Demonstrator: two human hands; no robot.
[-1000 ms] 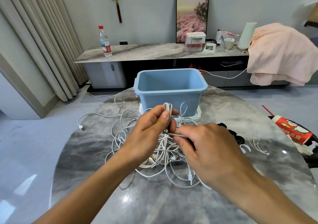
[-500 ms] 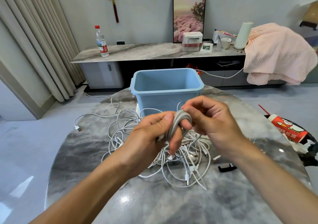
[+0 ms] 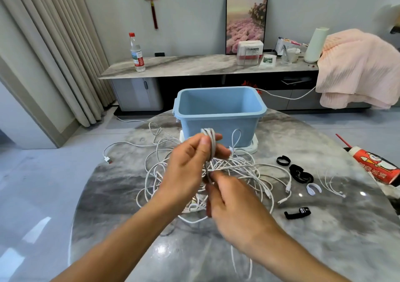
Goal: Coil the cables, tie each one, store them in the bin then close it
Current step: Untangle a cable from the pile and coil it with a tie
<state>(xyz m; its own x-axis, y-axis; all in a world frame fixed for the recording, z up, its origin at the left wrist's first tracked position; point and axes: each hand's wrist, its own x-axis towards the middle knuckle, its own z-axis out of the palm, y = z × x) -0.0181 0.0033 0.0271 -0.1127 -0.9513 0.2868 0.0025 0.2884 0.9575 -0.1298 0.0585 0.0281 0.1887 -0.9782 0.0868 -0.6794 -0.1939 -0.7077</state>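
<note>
- Plainly, the left hand [image 3: 190,162] grips a small white coil [image 3: 210,143] raised over the middle of the table [image 3: 324,238], in front of the blue bin [image 3: 220,113], which stands open at the far edge on a white slab that may be its lid.
- Below it, the right hand [image 3: 236,208] has its fingers curled and appears to pinch the cable's trailing length; the picture is blurred there, so the pinch is a judgement.
- Likely trouble: the trailing length runs down into the loose tangle of cables [image 3: 216,173], so a snag could drag neighbouring cables up or pull turns off the coil.
- Another risk: the coil could spring open if the left thumb eases before a tie goes round it, since the black ties [image 3: 299,173] lie well apart, toward the right edge.
- A connector end [image 3: 107,159] lies near the left edge and could slide off if the tangle is tugged.
- Readable writing: only a box [image 3: 250,52] on the far sideboard, whose print seems to read "Panasonic". The water bottle [image 3: 136,53] label and the red can [image 3: 376,165] print are illegible.
</note>
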